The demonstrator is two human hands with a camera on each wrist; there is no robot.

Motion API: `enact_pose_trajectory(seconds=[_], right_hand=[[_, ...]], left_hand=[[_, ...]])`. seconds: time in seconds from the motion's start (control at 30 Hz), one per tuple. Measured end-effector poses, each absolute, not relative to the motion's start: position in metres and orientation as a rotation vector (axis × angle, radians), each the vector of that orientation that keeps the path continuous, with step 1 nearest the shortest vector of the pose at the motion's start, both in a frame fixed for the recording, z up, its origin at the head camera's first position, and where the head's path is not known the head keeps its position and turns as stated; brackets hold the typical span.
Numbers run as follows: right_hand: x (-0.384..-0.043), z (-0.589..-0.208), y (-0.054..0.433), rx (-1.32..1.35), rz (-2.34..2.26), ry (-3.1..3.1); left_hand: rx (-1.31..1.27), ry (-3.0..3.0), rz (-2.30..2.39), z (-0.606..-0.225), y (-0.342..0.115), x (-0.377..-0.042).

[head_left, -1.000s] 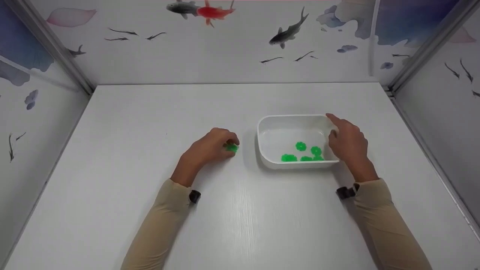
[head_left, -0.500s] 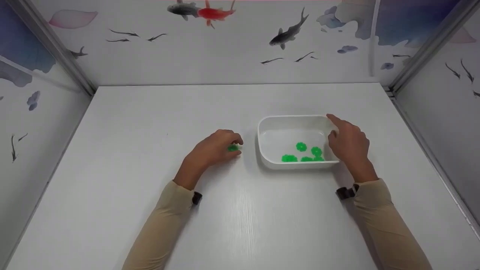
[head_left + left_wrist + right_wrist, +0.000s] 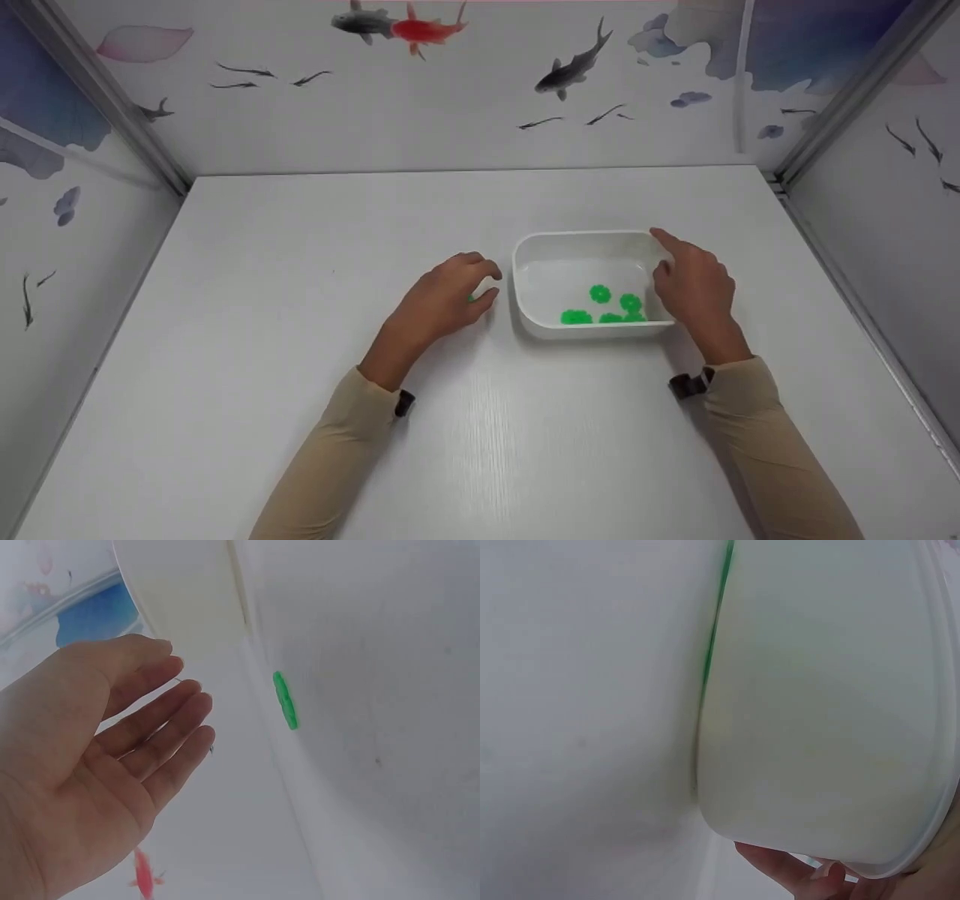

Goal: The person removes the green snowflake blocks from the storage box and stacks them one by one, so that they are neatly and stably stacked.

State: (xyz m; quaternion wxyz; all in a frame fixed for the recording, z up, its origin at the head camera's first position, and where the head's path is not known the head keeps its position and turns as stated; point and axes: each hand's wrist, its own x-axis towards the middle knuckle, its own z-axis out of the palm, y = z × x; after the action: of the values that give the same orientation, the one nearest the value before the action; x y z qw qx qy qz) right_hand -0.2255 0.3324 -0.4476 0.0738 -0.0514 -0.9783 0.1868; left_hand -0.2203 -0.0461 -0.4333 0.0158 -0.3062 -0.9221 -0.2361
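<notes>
My left hand (image 3: 446, 298) hovers over the table just left of the white plastic box, thumb and fingers spread apart. Under it lies a green flower-shaped disc (image 3: 471, 298), mostly hidden by the hand in the head view. The left wrist view shows that disc (image 3: 286, 700) on the table, apart from the relaxed fingers (image 3: 176, 739). At the box's right end, my right hand (image 3: 697, 285) grips the wall, thumb inside and index finger along the rim. Several green flower-shaped discs (image 3: 600, 293) lie in the white box (image 3: 592, 331), mostly near its front wall.
The white table (image 3: 300, 225) is enclosed by a back wall (image 3: 450, 112) and side walls painted with fish and lotus. Metal posts (image 3: 112, 97) stand at the back corners. Both wrists carry small black cameras (image 3: 405, 403).
My left hand has spread its fingers, released the green disc and shifted right toward the box. My right hand stays on the box's wall.
</notes>
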Motion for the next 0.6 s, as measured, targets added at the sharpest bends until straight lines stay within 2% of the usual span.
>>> enact_pose_trajectory(seconds=[0.6], right_hand=[[-0.226,-0.449,0.33,-0.205,0.552,-2.933]], left_hand=[[-1.072,-2.702,-0.786,-0.423,-0.01,-0.213]])
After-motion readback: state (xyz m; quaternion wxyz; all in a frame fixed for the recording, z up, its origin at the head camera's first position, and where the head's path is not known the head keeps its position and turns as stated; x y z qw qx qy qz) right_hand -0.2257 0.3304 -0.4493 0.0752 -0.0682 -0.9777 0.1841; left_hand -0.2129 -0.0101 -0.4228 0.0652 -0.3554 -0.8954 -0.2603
